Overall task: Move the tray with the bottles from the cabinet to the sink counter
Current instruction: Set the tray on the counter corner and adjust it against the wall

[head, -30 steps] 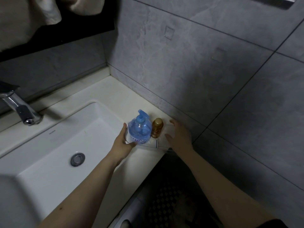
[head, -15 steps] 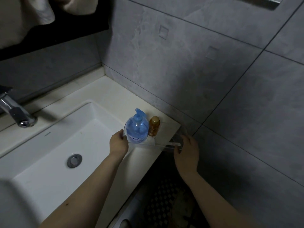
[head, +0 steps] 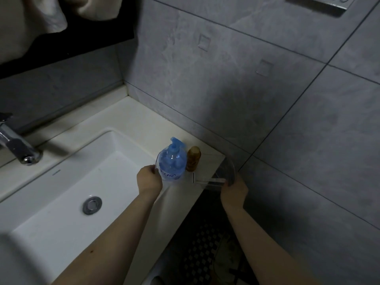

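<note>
A clear plastic tray (head: 227, 171) sits on the right end of the white sink counter (head: 144, 124), its right end jutting past the counter's edge. In its left part stand a blue pump bottle (head: 171, 161) and, right of it, a small amber bottle (head: 193, 158). My left hand (head: 149, 179) grips the tray's left end beside the blue bottle. My right hand (head: 234, 191) grips the tray's rounded right end, beyond the counter.
A white basin (head: 67, 182) with a metal drain (head: 92, 205) lies left of the tray. A chrome tap (head: 18, 147) stands at the far left. Grey tiled wall runs close behind the tray. A patterned floor mat (head: 205, 249) lies below.
My right hand has moved from the tray's top to its right end and taken hold there. The tray has shifted slightly right, overhanging the counter's edge. My left hand stays on the left end.
</note>
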Action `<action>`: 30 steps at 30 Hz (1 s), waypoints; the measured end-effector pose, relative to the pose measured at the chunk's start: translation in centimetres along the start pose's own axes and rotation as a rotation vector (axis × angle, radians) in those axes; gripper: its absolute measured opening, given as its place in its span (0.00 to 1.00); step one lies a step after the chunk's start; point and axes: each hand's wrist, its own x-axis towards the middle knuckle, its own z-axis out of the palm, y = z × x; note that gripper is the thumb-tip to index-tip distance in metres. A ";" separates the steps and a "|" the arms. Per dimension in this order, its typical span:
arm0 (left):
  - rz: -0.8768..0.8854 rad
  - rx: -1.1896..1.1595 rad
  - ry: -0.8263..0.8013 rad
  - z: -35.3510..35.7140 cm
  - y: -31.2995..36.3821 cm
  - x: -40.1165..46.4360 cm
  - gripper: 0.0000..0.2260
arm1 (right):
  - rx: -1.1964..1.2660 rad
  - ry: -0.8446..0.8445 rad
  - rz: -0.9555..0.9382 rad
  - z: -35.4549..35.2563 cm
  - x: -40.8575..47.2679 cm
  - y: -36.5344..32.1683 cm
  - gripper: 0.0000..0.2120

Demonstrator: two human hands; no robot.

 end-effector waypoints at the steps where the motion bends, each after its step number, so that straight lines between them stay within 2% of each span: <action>1: 0.019 0.013 0.004 0.0 0.0 0.0 0.21 | 0.000 0.012 0.045 0.0 0.2 -0.2 0.14; 4: 0.058 0.041 0.020 0.0 -0.1 -0.1 0.20 | 0.027 0.036 0.143 0.0 0.6 -0.5 0.12; 9: 0.090 0.076 0.038 -0.1 -0.4 0.2 0.19 | -0.015 0.058 0.102 0.1 1.5 -1.0 0.08; 12: 0.074 0.059 0.061 -0.3 -0.7 0.6 0.16 | -0.071 0.058 0.064 0.6 2.2 -1.5 0.20; 14: 0.063 0.042 0.082 -0.7 -0.9 1.0 0.15 | -0.065 0.007 0.067 0.9 2.6 -2.0 0.17; 17: 0.075 0.041 0.111 -1.4 -1.1 1.7 0.17 | -0.055 -0.044 0.069 1.6 3.0 -3.0 0.20; 20: 0.067 0.044 0.145 -2.2 -1.2 2.8 0.18 | 0.012 -0.029 0.021 2.8 2.9 -4.4 0.13; 24: 0.030 0.037 0.186 -3.2 -1.6 4.2 0.19 | 0.033 -0.052 -0.028 4.7 3.5 -5.9 0.17; 30: -0.054 0.040 0.293 -4.7 -1.9 6.7 0.19 | -0.075 -0.129 -0.116 8.3 5.7 -8.5 0.10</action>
